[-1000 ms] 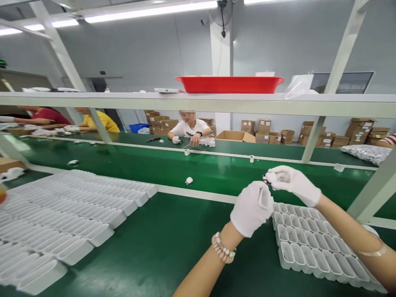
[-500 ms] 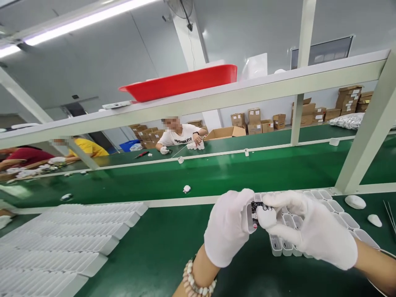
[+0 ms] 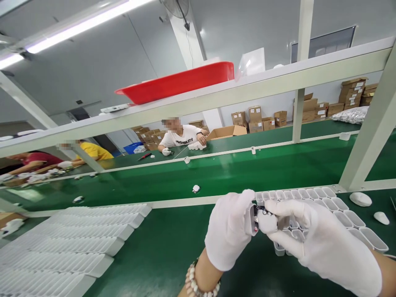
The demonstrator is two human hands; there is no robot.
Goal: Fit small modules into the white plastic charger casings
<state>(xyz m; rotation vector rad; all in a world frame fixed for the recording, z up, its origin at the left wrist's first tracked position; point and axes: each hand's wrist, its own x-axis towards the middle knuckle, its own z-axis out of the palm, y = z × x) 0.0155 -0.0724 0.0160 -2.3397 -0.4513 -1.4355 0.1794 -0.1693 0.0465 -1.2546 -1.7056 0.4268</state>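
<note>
Factory assembly line: long green conveyor belt (image 3: 216, 173), seated workers (image 3: 181, 136) upper left, stacked cartons (image 3: 256, 119) by wall, white part trays (image 3: 77, 243) on surface.

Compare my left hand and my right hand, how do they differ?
The left hand curls around a small white casing; the right hand pinches a dark part at its end. The left hand is closed like a fist; the right hand's fingers stretch toward it. Both wear white gloves and meet by the tray.
</note>
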